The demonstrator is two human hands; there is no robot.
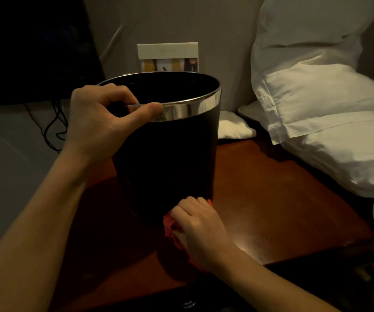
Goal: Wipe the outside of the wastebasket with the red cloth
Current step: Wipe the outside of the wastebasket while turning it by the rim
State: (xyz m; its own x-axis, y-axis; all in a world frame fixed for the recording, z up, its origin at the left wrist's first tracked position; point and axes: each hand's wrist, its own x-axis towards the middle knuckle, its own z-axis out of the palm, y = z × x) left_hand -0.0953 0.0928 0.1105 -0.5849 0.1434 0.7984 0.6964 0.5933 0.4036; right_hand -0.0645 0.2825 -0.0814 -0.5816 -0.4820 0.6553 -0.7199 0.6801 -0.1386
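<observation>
A black wastebasket (170, 158) with a shiny metal rim band stands upright on a brown wooden table (271, 199). My left hand (100, 122) grips the rim on its near left side, thumb on the metal band and fingers curled over the edge. My right hand (199, 226) holds a bunched red cloth (170, 224) against the lower front of the wastebasket, near its base. Most of the cloth is hidden under that hand.
White pillows (328, 104) crowd the table's right side. A small white folded cloth (233, 127) lies behind the basket. A card stand (168, 57) leans against the wall at the back. Black cables (53, 124) hang at the left, below a dark screen.
</observation>
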